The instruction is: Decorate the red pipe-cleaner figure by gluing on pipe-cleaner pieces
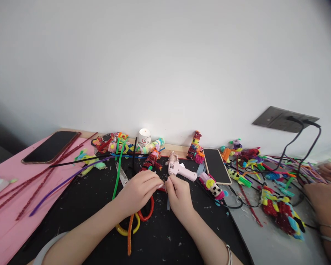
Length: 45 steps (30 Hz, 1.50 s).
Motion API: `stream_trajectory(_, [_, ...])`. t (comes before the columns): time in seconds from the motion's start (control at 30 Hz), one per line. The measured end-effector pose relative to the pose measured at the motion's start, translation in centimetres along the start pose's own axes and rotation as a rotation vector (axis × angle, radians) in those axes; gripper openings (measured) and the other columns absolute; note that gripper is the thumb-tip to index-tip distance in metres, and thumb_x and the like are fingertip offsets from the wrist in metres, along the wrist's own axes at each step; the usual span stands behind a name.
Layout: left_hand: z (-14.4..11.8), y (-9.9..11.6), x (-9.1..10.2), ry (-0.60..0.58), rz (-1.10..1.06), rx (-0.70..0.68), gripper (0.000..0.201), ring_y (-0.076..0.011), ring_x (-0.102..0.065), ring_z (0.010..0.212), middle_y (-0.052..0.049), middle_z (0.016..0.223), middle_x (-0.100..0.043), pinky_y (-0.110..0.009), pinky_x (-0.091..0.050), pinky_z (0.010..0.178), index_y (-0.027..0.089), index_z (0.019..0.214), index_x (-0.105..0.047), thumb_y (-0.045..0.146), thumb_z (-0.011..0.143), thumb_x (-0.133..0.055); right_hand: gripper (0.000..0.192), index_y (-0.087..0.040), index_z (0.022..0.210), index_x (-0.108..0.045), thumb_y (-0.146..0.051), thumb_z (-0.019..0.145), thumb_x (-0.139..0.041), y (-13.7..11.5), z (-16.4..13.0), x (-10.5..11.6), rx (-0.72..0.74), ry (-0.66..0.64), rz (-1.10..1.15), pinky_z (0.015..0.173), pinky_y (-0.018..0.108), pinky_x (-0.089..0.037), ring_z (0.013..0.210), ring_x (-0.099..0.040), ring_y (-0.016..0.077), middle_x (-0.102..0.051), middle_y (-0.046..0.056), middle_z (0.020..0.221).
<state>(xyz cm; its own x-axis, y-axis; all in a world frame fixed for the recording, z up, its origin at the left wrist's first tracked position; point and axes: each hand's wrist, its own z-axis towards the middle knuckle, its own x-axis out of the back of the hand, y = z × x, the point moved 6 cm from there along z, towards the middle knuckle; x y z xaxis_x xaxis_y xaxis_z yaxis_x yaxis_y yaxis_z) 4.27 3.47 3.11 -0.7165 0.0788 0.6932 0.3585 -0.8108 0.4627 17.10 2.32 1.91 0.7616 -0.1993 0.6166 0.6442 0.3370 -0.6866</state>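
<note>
My left hand (140, 191) and my right hand (180, 195) meet over the black mat (165, 239), fingertips pinched together. Between them is a small dark piece (164, 178) with a bit of red below; its kind is too small to tell, and the fingers hide most of it. Just beyond lies a pale pink hot glue gun (183, 171), its nozzle end crusted with glue. Scissors (122, 173) with red and yellow handles lie partly under my left hand. A green pipe cleaner (118, 171) and an orange pipe cleaner (130, 235) are near it.
Along the wall stand pipe-cleaner figures (195, 147) and a paper cup (145, 137). Phones lie at left (52, 147) and right (217, 166). Black cables run from the wall socket (285, 119). At far right, another person's hands (324, 198) are among pipe cleaners.
</note>
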Motion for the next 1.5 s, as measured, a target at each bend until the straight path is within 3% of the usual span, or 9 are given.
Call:
stream_trajectory(0.13, [0.0,0.1,0.1,0.022,0.019,-0.018,0.018,-0.0175,-0.058,0.087,-0.006,0.092,-0.067,-0.033,-0.046,0.085,0.016,0.096,-0.064,0.012,0.091,-0.047,0.038,-0.021,0.058,-0.036,-0.028,0.095,-0.035,0.2,0.1,0.1,-0.035,0.002,0.049,0.049,0.025,-0.026,0.048,-0.037,0.0106,-0.038,-0.004,0.052])
stream_trajectory(0.27, [-0.1,-0.1,0.4,0.067,0.032,-0.023,0.017,-0.0174,-0.058,0.089,-0.007,0.092,-0.067,-0.033,-0.047,0.085,0.015,0.098,-0.063,0.01,0.091,-0.048,0.038,-0.021,0.058,-0.037,-0.031,0.095,-0.035,1.1,0.3,1.0,-0.126,0.119,0.074,0.049,0.024,-0.028,0.049,-0.038,0.0116,-0.04,-0.004,0.052])
stream_trajectory(0.43, [-0.2,-0.7,0.8,0.103,0.016,0.044,0.017,-0.0169,-0.059,0.086,-0.006,0.09,-0.066,-0.032,-0.048,0.081,0.016,0.096,-0.062,0.012,0.092,-0.046,0.028,-0.019,0.071,-0.051,-0.032,0.094,-0.039,2.3,0.6,1.7,-0.187,0.203,0.125,0.055,0.025,-0.034,0.057,-0.044,0.0136,-0.05,-0.002,0.062])
stream_trajectory(0.6, [0.0,-0.7,0.8,0.099,-0.028,0.068,0.018,-0.0167,-0.059,0.085,-0.006,0.089,-0.065,-0.031,-0.048,0.08,0.017,0.095,-0.061,0.012,0.093,-0.044,0.025,-0.02,0.083,-0.055,-0.032,0.094,-0.036,1.2,0.6,1.3,-0.12,0.094,0.11,0.057,0.026,-0.037,0.061,-0.046,0.0148,-0.052,-0.001,0.067])
stream_trajectory(0.8, [0.1,-0.3,0.4,0.037,-0.081,0.057,0.018,-0.0162,-0.059,0.085,-0.006,0.09,-0.064,-0.029,-0.048,0.078,0.017,0.096,-0.06,0.012,0.093,-0.043,0.019,-0.022,0.075,-0.054,-0.032,0.089,-0.045,-0.3,0.3,0.3,-0.039,-0.056,0.086,0.054,0.026,-0.035,0.057,-0.045,0.0143,-0.05,-0.003,0.062])
stream_trajectory(1.0, [0.2,0.3,0.2,0.025,-0.109,0.048,0.018,-0.0166,-0.059,0.083,-0.007,0.088,-0.064,-0.029,-0.049,0.077,0.016,0.092,-0.062,0.013,0.092,-0.044,0.034,-0.021,0.061,-0.037,-0.029,0.094,-0.036,0.0,0.1,0.2,-0.021,-0.004,0.003,0.05,0.025,-0.026,0.051,-0.036,0.0116,-0.038,-0.004,0.056])
stream_trajectory(1.17, [0.2,0.4,0.1,0.021,-0.112,0.036,0.019,-0.0169,-0.059,0.082,-0.007,0.086,-0.065,-0.03,-0.05,0.076,0.017,0.093,-0.063,0.014,0.091,-0.044,0.04,-0.021,0.058,-0.036,-0.033,0.095,-0.034,0.4,0.0,0.0,-0.048,-0.016,0.059,0.048,0.026,-0.024,0.047,-0.034,0.0105,-0.036,-0.005,0.052])
stream_trajectory(1.37, [0.1,-0.2,0.3,0.028,-0.134,0.071,0.017,-0.0165,-0.057,0.082,-0.006,0.086,-0.063,-0.03,-0.048,0.077,0.016,0.093,-0.061,0.012,0.091,-0.045,0.039,-0.022,0.06,-0.036,-0.037,0.096,-0.033,1.4,0.1,1.6,-0.118,0.191,0.157,0.05,0.025,-0.029,0.052,-0.036,0.0121,-0.037,-0.004,0.056])
stream_trajectory(1.5, [0.0,-0.4,0.3,0.03,-0.134,0.078,0.015,-0.0162,-0.057,0.082,-0.006,0.086,-0.062,-0.029,-0.047,0.076,0.016,0.091,-0.06,0.012,0.091,-0.045,0.015,-0.02,0.081,-0.048,-0.03,0.091,-0.044,0.4,0.3,0.5,-0.061,-0.014,0.185,0.056,0.024,-0.036,0.06,-0.045,0.0128,-0.048,-0.003,0.069])
